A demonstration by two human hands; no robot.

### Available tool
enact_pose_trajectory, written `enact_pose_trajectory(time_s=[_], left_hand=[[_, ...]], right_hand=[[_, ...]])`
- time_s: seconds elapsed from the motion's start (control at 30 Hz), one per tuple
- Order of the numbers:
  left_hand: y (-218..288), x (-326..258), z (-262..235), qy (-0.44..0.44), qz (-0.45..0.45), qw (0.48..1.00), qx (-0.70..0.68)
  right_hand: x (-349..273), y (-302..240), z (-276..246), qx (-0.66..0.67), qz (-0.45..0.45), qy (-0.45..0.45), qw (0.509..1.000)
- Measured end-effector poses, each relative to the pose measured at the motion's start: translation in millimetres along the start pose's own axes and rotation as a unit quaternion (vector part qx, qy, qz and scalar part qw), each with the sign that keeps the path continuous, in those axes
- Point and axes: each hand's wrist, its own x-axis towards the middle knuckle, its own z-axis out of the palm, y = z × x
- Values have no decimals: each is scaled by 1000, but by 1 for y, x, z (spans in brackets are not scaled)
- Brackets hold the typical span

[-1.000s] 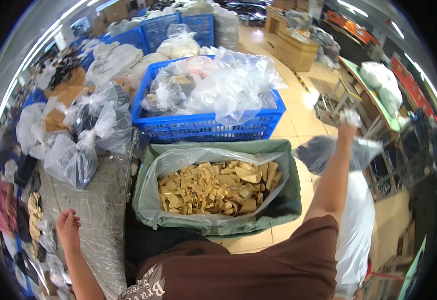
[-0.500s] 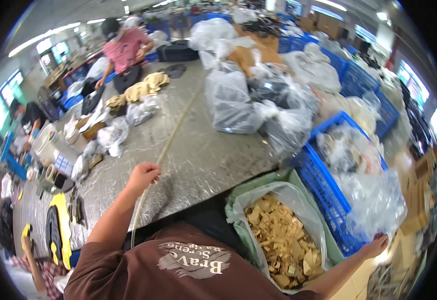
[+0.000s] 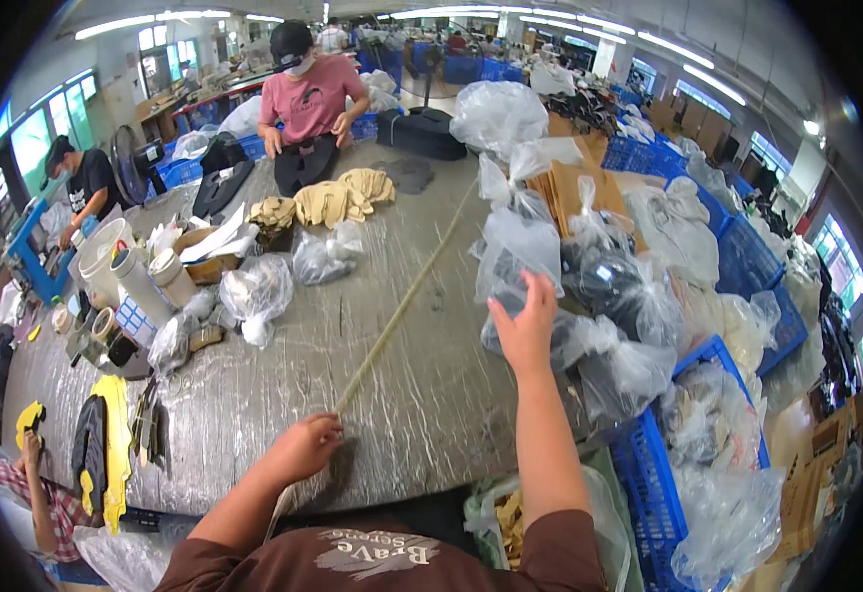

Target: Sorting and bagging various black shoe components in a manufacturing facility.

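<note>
"What was the left hand (image 3: 303, 449) doing?"

"Its fingers were curled narrow at the strip (image 3: 392, 323); whether they gripped it, I couldn't tell."

"And how did that strip lie?"

"On the table, nearly straight. Its long axis slanted from the near edge, past that hand, up and rightward, the far end pointing away from the wearer, beside the bags."

"The right hand (image 3: 528, 326)?"

"Spread wide, fingers up, in front of a clear tied bag (image 3: 518, 247). I couldn't tell if they touched."

"What was the table (image 3: 421, 385) like?"

"Grey, shiny and creased, with a white bucket (image 3: 106, 259) toward the left and tan pieces (image 3: 344, 200) farther right."

"And the room?"

"Windows (image 3: 41, 163) along the left, then a co-worker in black (image 3: 93, 185), a fan (image 3: 130, 163), another in pink (image 3: 311, 104) across the table, and a blue crate (image 3: 656, 493) at the right."
</note>
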Motion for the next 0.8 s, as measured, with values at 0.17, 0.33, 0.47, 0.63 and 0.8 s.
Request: enact_pose_trajectory(time_s=[0.17,0.33,0.47,0.63,0.8], left_hand=[[7,-5,-20,-18,-3,1000,23],[-3,-10,-26,-23,-37,999,-25],[2,0,-28,-49,-44,998,2],[3,-5,0,11,15,998,56],[-5,-8,3,41,34,987,154]], right_hand=[[82,24,53,-267,124,-123,948],[57,99,92,-287,251,-393,837],[46,107,94,-319,174,-396,843],[40,124,98,-221,123,-303,919],[33,83,63,-89,28,-207,974]])
